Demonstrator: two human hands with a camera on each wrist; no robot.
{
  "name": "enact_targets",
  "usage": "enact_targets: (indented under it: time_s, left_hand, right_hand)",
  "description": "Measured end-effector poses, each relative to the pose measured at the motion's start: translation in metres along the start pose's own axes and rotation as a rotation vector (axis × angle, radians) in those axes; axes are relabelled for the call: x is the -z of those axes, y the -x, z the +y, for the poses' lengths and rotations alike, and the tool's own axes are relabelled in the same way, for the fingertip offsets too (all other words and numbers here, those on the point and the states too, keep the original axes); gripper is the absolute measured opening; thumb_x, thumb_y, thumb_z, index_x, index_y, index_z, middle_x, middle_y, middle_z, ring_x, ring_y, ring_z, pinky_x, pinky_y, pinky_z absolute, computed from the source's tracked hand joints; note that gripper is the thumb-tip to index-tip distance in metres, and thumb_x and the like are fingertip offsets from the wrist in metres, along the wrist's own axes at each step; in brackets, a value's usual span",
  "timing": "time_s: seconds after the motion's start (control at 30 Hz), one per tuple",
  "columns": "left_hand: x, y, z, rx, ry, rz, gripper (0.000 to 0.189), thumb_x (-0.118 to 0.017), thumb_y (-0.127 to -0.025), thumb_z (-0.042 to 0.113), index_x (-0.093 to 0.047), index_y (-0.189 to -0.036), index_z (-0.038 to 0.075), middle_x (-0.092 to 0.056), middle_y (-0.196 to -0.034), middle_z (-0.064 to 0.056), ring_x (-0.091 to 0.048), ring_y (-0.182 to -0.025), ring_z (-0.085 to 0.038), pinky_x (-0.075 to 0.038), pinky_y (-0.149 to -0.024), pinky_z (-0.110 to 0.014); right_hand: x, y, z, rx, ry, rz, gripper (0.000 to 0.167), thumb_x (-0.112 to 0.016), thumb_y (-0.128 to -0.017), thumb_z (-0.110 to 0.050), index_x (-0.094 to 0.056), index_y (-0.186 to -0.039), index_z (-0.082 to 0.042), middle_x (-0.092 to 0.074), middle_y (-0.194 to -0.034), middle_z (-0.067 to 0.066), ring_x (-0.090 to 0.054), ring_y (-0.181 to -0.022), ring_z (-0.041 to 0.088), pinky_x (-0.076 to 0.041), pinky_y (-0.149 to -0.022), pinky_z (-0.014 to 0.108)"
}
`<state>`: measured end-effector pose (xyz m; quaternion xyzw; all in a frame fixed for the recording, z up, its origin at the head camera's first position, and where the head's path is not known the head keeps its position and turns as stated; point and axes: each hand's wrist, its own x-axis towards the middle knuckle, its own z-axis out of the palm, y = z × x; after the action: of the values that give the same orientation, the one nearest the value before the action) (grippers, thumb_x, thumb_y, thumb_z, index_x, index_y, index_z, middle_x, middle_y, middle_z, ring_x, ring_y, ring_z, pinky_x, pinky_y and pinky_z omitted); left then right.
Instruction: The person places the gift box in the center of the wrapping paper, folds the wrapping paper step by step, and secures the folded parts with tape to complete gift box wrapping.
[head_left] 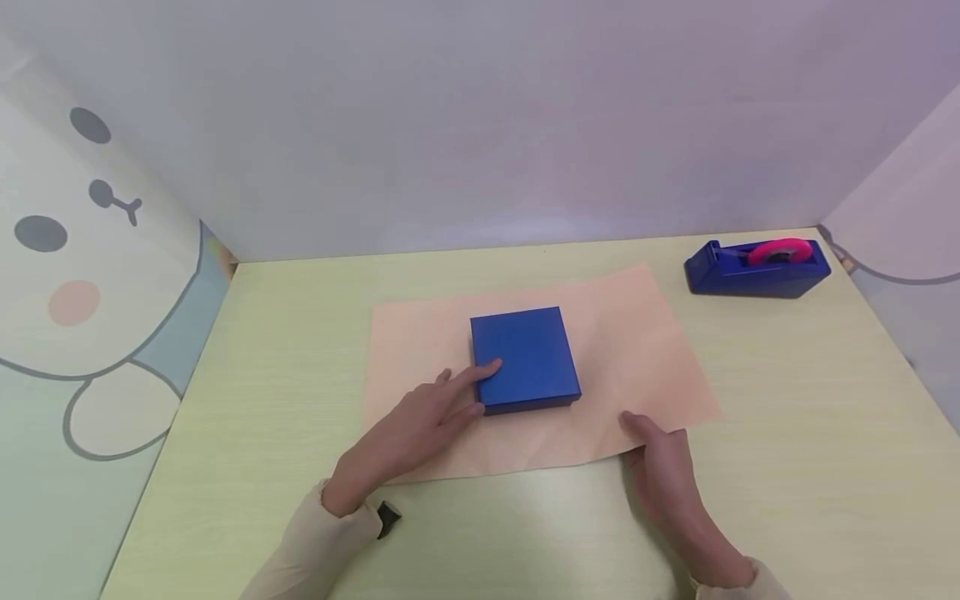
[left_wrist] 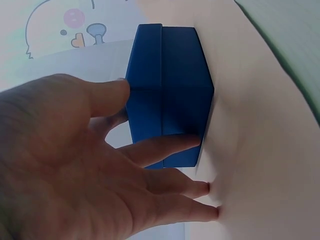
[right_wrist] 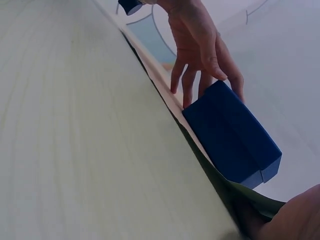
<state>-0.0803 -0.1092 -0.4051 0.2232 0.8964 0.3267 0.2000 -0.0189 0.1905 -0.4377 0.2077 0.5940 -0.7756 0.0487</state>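
A blue lidded box (head_left: 525,354) sits on a sheet of peach paper (head_left: 622,350). My left hand (head_left: 420,425) rests against the box's left end, the index finger lying on the lid and the thumb at the near left corner. In the left wrist view, another finger (left_wrist: 170,147) extends along the box's side, while the two lowest fingertips touch the paper. My right hand (head_left: 663,471) grips the near edge of the paper right of the box, thumb on top and fingers beneath. The paper's dark green underside (right_wrist: 205,165) shows in the right wrist view.
A blue tape dispenser (head_left: 757,271) with a pink roll stands at the back right of the pale wooden table (head_left: 292,333). A light wall (head_left: 480,125) rises behind, with a cartoon-printed panel (head_left: 82,250) on the left. Something small and dark (head_left: 388,518) shows by the left cuff.
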Motion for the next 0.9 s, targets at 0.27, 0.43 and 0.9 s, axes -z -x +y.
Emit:
enact_targets:
  time_s: [0.27,0.43,0.9]
  left_hand:
    - [0.0,0.0,0.0,0.004,0.0,-0.003,0.058,-0.055,-0.109,0.035,-0.032,-0.16,0.048,-0.032,-0.054,0.009,-0.038,-0.15,-0.05,-0.048,-0.105,-0.048]
    - [-0.001,0.001,0.0,0.001,0.01,0.002,0.058,-0.055,-0.109,0.035,-0.032,-0.16,0.048,-0.032,-0.054,0.009,-0.037,-0.15,-0.05,-0.047,-0.106,-0.047]
    - [-0.002,0.0,-0.001,0.009,-0.02,0.013,0.053,-0.053,-0.109,0.037,-0.039,-0.16,0.037,-0.058,-0.065,0.002,-0.04,-0.149,-0.05,-0.049,-0.108,-0.054]
  right_hand:
    - [-0.009,0.013,-0.003,0.143,0.307,-0.02,0.048,-0.041,-0.112,-0.018,-0.029,-0.158,-0.014,-0.042,-0.152,-0.004,-0.044,-0.135,-0.005,-0.037,-0.107,0.004]
    - [-0.02,0.022,-0.005,0.421,0.635,-0.106,0.047,-0.04,-0.113,-0.017,-0.039,-0.159,-0.007,-0.046,-0.161,0.014,-0.037,-0.143,-0.007,-0.028,-0.106,-0.001]
    - [-0.04,0.008,-0.002,1.154,1.337,-0.304,0.048,-0.051,-0.105,-0.021,-0.053,-0.152,-0.01,-0.051,-0.159,0.017,-0.042,-0.15,0.043,-0.03,-0.123,0.058]
